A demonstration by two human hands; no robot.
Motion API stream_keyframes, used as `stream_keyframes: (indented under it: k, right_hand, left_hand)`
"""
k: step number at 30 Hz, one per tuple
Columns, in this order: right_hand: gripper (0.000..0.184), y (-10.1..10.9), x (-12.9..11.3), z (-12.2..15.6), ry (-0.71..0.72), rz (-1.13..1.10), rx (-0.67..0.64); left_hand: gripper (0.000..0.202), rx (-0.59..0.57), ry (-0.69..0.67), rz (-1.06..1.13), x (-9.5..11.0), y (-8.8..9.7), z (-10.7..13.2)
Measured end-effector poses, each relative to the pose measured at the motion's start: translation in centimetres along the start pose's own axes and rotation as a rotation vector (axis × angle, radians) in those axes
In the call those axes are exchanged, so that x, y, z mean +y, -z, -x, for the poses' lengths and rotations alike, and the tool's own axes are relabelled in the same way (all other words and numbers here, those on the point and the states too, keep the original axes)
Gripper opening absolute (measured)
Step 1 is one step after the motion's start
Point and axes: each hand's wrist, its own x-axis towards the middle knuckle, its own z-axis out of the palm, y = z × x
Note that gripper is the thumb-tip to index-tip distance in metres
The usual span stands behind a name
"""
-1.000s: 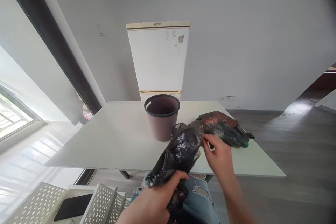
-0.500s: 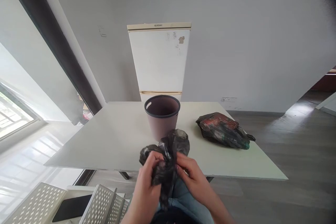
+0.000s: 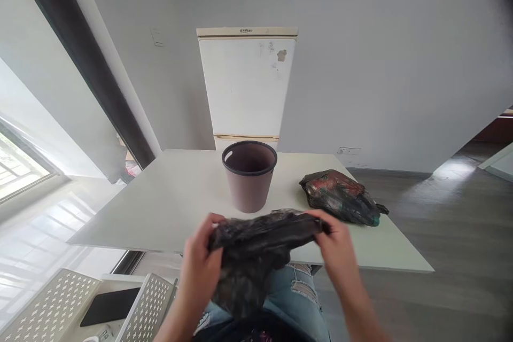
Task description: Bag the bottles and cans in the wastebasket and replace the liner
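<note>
A thin black garbage bag (image 3: 256,246) is stretched sideways between my two hands, above my lap and the table's near edge. My left hand (image 3: 202,256) grips its left end, fingers curled round the plastic. At the opposite end, my right hand (image 3: 334,240) pinches the bag's edge. Just beyond the bag, an upright mauve trash can (image 3: 249,187) with a dark rim and a cut-out handle hole stands on the table. To its right lies a knotted, filled black garbage bag (image 3: 340,197), with reddish and green items showing through.
The white table (image 3: 176,197) spans the space ahead. Behind it stands a white refrigerator (image 3: 246,85) against the grey wall. At lower left are white perforated baskets (image 3: 60,304) and a black flat object (image 3: 110,307). Grey flooring (image 3: 417,214) extends to the right.
My hands have moved apart, the right one outward to the right. The bunched black bag is now spread wide between them. The trash can and filled bag stay in place.
</note>
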Motion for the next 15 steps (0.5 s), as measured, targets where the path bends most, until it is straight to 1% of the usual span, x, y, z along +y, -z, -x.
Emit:
stream_keyframes:
  k: [1,2,3,5,7,8,9,10,11,12,13,14,15]
  right_hand:
    - [0.023,1.1,0.3,-0.5,-0.018,0.029,0.129]
    - [0.025,2.1,0.4,-0.9,-0.015,0.068,0.236]
    - [0.027,2.9,0.4,-1.1,0.008,0.117,0.333]
    - [0.029,3.8,0.0,-0.9,0.107,0.237,0.541]
    - [0.027,3.8,-0.8,0.2,0.291,0.410,0.730]
    - [0.026,3.5,-1.2,1.1,0.426,0.508,0.801]
    - [0.026,3.1,-1.6,2.1,0.587,0.598,0.825]
    - [0.027,2.5,-2.0,3.1,0.753,0.666,0.793]
    - [0.029,1.8,-2.4,3.9,0.899,0.701,0.712]
    - [0.031,0.9,-2.7,4.6,1.003,0.700,0.591]
    - [0.033,-0.1,-3.0,4.9,1.048,0.674,0.443]
    - [0.034,-1.2,-3.1,5.0,1.038,0.637,0.288]
    - [0.034,-2.3,-3.1,4.7,0.992,0.602,0.158]
  left_hand:
    - [0.032,0.105,0.009,-0.088,-0.7,0.7,-0.8]
    - [0.034,0.174,0.013,-0.172,-1.3,1.3,-1.5]
    - [0.034,0.225,0.015,-0.250,-1.8,1.7,-2.1]
    - [0.034,0.279,0.005,-0.350,-2.4,2.0,-2.9]
    - [0.033,0.325,-0.023,-0.356,-2.6,1.8,-3.2]
    - [0.032,0.349,-0.038,-0.326,-2.5,1.6,-3.3]
    - [0.031,0.366,-0.049,-0.279,-2.4,1.3,-3.4]
    - [0.030,0.371,-0.054,-0.220,-2.1,1.0,-3.4]
    - [0.028,0.365,-0.058,-0.155,-1.9,0.8,-3.5]
    - [0.027,0.348,-0.059,-0.084,-1.6,0.5,-3.5]
    - [0.026,0.320,-0.056,-0.005,-1.3,0.3,-3.5]
    - [0.025,0.289,-0.050,0.079,-1.1,0.1,-3.5]
    - [0.025,0.257,-0.039,0.163,-0.9,-0.1,-3.5]
